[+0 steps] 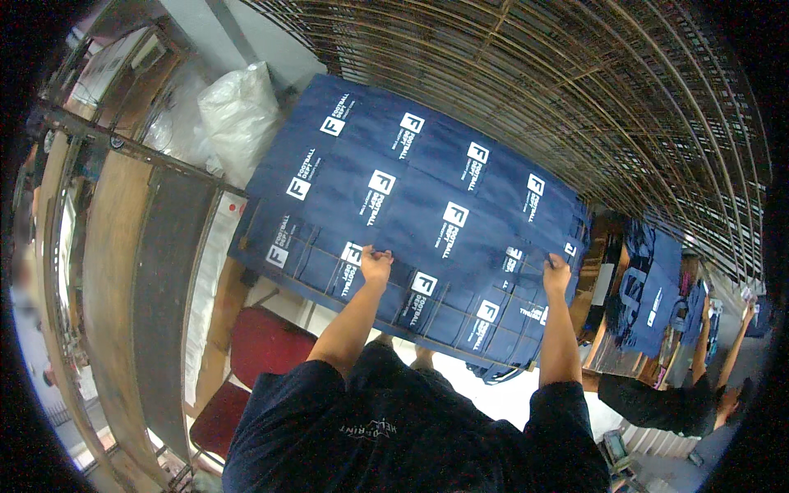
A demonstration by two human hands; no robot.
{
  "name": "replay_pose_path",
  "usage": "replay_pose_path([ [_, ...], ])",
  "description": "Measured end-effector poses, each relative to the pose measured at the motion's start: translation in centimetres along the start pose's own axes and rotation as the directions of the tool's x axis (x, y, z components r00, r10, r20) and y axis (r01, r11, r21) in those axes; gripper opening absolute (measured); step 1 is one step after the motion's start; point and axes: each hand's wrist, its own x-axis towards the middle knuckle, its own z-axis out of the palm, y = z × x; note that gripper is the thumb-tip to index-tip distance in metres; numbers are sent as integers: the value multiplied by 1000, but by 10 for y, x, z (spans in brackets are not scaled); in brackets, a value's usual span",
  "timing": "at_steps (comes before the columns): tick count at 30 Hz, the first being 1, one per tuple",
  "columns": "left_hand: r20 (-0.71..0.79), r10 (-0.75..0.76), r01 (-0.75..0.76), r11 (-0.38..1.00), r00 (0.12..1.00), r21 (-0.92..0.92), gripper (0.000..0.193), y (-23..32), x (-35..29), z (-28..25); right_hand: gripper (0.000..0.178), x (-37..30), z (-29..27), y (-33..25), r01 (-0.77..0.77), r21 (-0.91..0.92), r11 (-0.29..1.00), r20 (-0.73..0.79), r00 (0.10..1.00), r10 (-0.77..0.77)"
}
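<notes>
Dark blue fabric pieces [411,177] with white square-and-letter prints lie in overlapping rows across a wide flat surface before me. My left hand [376,264] is closed, fingers pinched on a blue fabric piece near the middle of the near rows. Farther right, my right hand [557,273] is closed too, its fingertips on blue fabric close to the right side. The fabric between my hands looks flat. Thin brown wires [448,341] show along the near rows; how they lie against the fabric is hard to make out.
Stacked wire racks [526,49] rise along the far side. White plastic sacks [238,111] stand at far left, above a wooden-framed shelf [164,271]. A red chair [267,341] is near my left. At right, another person [666,403] works beside more blue fabric [653,296].
</notes>
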Motion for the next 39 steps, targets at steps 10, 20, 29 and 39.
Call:
replay_pose_path([
  [10,-3,-44,44,998,999,-55,48,-2,5,-1,25,-1,11,15,-32,56,998,-21,999,34],
  [20,-6,-55,54,995,998,-87,44,6,2,-1,26,-1,20,25,-1,28,1000,-33,999,2],
  [29,-14,-59,57,992,998,-112,42,6,6,-5,26,-4,13,3,-42,54,998,3,999,42],
  [39,-1,8,-8,989,1000,-149,46,-3,15,-11,36,-18,15,20,65,-24,998,-28,997,-65],
])
